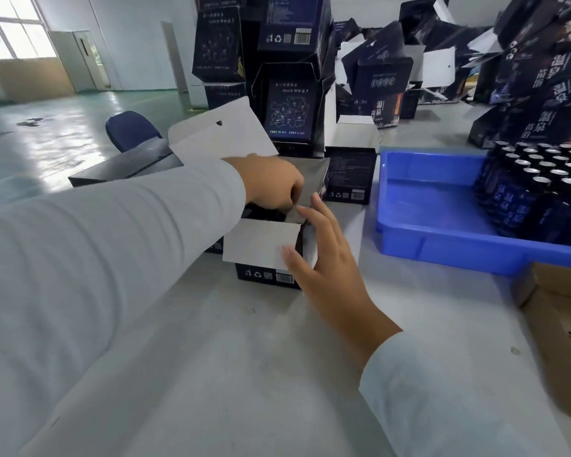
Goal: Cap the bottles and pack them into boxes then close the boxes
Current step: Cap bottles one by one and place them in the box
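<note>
Box: since its flaps are up, the dark box [267,275] I am working on is not closed yet; it stands on the desk [231,357] about midway between the near and far edges, just left of the blue tray [435,225], barcode side toward me.
Near flap: the white flap [261,244] on my side stands up and hides the inside, so I cannot tell how full the box is.
Left hand: my left hand [274,183] reaches over the box from the left, fingers curled down at the grey far flap [310,179]; it looks like a pinch on that flap's edge, but the fingertips are hidden, so I judge rather than see it.
Right hand: my right hand [320,245] is spread with straight fingers, resting against the right side of the box with the thumb at the near flap's corner.
Doing it well: I would brace the right wall with the flat hand so the box cannot slide toward the tray, fold the side flaps first, then bring the far flap down squarely and tuck it without creasing.
Risk: pushing a flap onto a bottle top would buckle the card.
Bottles: the dark bottles [541,186] stand packed in the tray's right end, toward the desk's right edge.
Beyond: 1 large white lid [221,133] stands open behind my left arm, and other dark boxes [290,103] pile up along the far edge.
</note>
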